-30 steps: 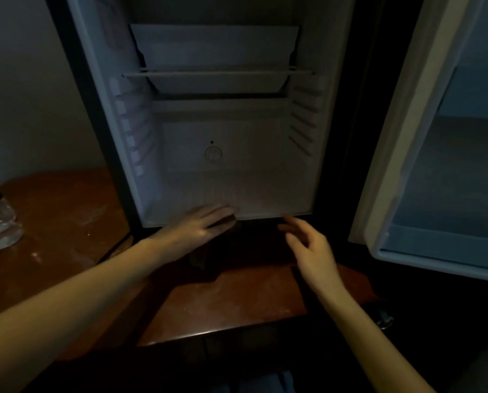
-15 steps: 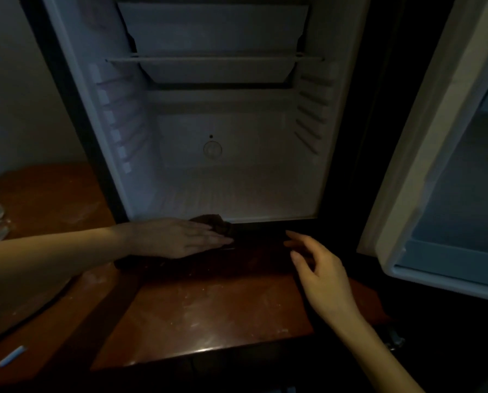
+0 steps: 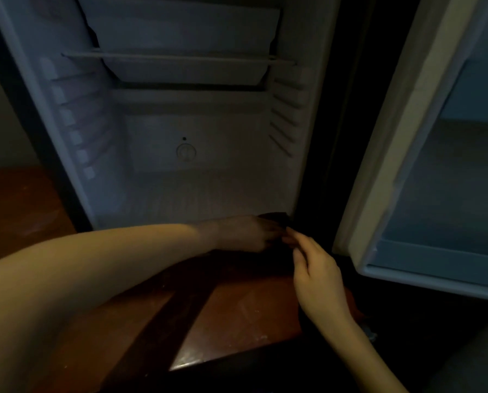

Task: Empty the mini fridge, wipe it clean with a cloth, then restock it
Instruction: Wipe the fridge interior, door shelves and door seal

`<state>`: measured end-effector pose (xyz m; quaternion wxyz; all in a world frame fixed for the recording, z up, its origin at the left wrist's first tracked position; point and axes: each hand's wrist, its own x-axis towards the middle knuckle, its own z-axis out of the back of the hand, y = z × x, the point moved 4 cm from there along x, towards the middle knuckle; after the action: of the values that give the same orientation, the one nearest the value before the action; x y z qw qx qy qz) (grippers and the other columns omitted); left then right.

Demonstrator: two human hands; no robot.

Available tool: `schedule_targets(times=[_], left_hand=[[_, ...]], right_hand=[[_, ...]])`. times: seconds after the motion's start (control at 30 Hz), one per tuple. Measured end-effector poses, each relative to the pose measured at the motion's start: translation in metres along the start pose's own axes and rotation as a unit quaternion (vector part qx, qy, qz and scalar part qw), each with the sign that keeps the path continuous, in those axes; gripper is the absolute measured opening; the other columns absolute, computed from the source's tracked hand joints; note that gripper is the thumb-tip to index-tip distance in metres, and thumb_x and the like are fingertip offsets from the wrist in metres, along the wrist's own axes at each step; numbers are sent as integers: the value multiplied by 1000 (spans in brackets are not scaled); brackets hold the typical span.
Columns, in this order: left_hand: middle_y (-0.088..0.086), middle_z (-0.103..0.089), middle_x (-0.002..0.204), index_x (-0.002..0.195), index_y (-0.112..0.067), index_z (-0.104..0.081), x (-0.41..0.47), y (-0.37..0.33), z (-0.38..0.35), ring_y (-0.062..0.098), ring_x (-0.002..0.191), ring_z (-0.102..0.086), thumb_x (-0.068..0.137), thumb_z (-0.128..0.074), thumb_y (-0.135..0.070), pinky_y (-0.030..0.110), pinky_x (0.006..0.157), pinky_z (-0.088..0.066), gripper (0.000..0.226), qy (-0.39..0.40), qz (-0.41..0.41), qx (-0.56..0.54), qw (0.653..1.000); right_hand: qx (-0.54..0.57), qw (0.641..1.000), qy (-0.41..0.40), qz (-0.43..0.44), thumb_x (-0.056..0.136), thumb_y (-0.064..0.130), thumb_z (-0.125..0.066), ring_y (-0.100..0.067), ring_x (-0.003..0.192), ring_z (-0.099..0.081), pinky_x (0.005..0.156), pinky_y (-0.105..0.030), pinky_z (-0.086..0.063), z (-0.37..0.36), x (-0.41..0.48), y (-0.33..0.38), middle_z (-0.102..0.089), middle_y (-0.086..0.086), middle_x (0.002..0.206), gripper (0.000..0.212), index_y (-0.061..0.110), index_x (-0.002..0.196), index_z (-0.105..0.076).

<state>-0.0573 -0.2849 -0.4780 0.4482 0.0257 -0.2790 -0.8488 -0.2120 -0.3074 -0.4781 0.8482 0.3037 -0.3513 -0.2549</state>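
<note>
The mini fridge [image 3: 197, 191] stands open with nothing on its floor, and one wire shelf [image 3: 180, 59] sits high inside. A dark cloth [image 3: 275, 217] lies on the front lip at the lower right corner. My left hand [image 3: 245, 234] reaches across and holds the cloth against that lip. My right hand [image 3: 313, 265] is just in front of it, with loosely bent fingertips touching the left hand's fingers at the cloth's edge. Most of the cloth is hidden under the left hand.
The fridge door [image 3: 435, 165] hangs open to the right, its lower door shelf [image 3: 441, 259] close to my right wrist. A reddish wooden tabletop [image 3: 237, 316] lies in front of and left of the fridge. The room is dim.
My left hand slid the cloth along the front lip from the middle to the right corner. My right hand moved up to meet it. The view moved closer to the fridge.
</note>
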Motion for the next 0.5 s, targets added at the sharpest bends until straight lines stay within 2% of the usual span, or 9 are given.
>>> schedule_targets(times=[0.07, 0.2, 0.3, 0.37, 0.43, 0.5], left_hand=[[17, -69, 107, 100, 3, -71, 3, 0, 7, 30, 98, -68, 89, -44, -16, 33, 82, -55, 35, -12, -3, 1, 1000], [14, -66, 121, 116, -1, -68, -14, 1, 13, 25, 109, -65, 89, -41, -17, 29, 89, -52, 41, -51, 29, 19, 998], [12, -64, 126, 117, -4, -68, -21, 0, 15, 23, 113, -63, 89, -41, -19, 29, 93, -50, 42, -33, 19, 38, 999], [11, -65, 124, 116, -5, -70, -28, 0, 17, 22, 111, -65, 88, -40, -17, 26, 88, -52, 43, -28, 8, 65, 997], [12, -67, 120, 114, -5, -70, -37, -2, 23, 21, 105, -67, 86, -38, -14, 25, 82, -55, 43, -20, 25, 58, 998], [12, -68, 118, 112, -4, -71, -50, -2, 25, 22, 102, -69, 86, -38, -13, 25, 80, -55, 43, -17, 46, 57, 997]], right_hand=[[-32, 999, -8, 15, 99, 9, -45, -1, 110, -53, 84, 3, -29, 3, -4, 5, -57, 12, 126, 40, 22, 136, -53], [-136, 985, -60, 90, 93, 6, -56, -13, 107, -60, 83, -20, -46, 15, -7, 19, -62, 3, 122, 42, 17, 134, -56], [-200, 961, -104, 163, 83, 0, -67, -15, 107, -59, 82, -23, -51, 30, -6, 30, -64, -1, 117, 47, 12, 128, -62], [-241, 935, -141, 218, 76, -4, -72, -18, 109, -58, 89, -24, -48, 42, -8, 36, -65, -4, 115, 48, 10, 122, -66], [-276, 907, -182, 260, 72, -8, -71, -23, 117, -54, 103, -32, -41, 55, -9, 40, -64, -8, 119, 49, 8, 118, -68], [-329, 873, -223, 283, 72, -9, -64, -28, 130, -43, 118, -42, -21, 68, -3, 38, -55, -12, 132, 51, 9, 119, -67]])
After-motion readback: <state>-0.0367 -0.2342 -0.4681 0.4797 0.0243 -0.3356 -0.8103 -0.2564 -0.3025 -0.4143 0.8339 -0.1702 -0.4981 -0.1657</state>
